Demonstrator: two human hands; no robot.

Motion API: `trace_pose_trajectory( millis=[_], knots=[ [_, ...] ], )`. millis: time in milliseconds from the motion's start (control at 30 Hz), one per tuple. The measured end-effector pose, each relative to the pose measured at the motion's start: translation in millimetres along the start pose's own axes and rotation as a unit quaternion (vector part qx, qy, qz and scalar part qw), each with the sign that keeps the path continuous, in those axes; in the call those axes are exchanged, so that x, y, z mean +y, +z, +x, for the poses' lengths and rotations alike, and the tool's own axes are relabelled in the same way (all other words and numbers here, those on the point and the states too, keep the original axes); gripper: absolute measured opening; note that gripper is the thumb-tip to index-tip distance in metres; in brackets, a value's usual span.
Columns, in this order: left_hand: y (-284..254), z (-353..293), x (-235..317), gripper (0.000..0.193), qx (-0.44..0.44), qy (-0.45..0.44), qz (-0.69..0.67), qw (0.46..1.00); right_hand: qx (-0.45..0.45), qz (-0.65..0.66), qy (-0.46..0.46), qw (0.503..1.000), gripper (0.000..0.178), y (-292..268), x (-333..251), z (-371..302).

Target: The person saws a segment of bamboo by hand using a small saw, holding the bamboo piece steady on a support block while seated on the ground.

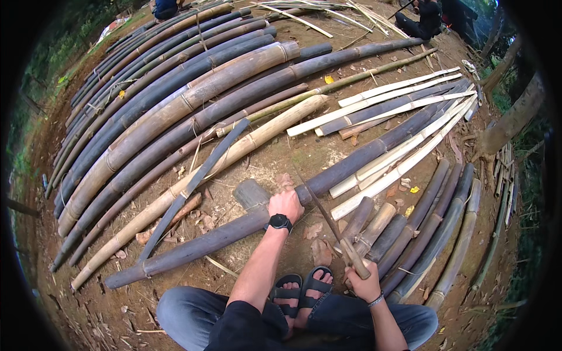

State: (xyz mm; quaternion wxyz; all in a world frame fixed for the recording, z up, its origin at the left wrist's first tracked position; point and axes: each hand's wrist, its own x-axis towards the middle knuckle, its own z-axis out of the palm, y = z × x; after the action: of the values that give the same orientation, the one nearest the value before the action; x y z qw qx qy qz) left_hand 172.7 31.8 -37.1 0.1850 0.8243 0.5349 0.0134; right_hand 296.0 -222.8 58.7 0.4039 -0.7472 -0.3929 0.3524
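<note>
Near the sandalled feet, the left hand point(285, 205) is clamped over a dark bamboo pole point(246, 225) lying on the dirt from near left toward far right. The right hand point(363, 285) is closed on a wooden-handled machete point(331, 225). Judged long, stiff, heavy and smooth-skinned; grip near a node.

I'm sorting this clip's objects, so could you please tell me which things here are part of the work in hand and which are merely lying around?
In hand:
- left hand gripping the dark bamboo pole
- right hand holding the long blade by its wooden handle

Lying about:
- stacked bamboo poles
- pale split strips
- short cut sections
- dry leaves on the dirt ground
</note>
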Motion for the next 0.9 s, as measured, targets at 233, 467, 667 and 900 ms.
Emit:
trace_pose_trajectory(
  millis=[233, 467, 667, 900],
  knots=[
    [-1.5, -3.9, -10.2, 0.040, -0.015, 0.001, 0.018, 1.000, -0.021, -0.013, -0.014, 1.000, 0.018, 15.1, -3.9, 36.1],
    [13.9, -6.3, 4.2, 0.041, -0.002, 0.012, 0.018, 1.000, 0.027, -0.041, 0.000, 0.999, 0.016, 35.9, 6.4, 58.1],
    [15.6, -16.7, 10.7, 0.039, 0.083, 0.013, 0.041, 0.996, -0.004, -0.008, 0.024, 1.000, 0.017, 6.9, -3.9, 3.4],
    [5.1, -5.9, 8.8, 0.028, 0.045, 0.015, 0.017, 0.999, -0.007, 0.024, 0.025, 0.999, 0.016, -2.4, -6.1, 2.4]
  ],
)
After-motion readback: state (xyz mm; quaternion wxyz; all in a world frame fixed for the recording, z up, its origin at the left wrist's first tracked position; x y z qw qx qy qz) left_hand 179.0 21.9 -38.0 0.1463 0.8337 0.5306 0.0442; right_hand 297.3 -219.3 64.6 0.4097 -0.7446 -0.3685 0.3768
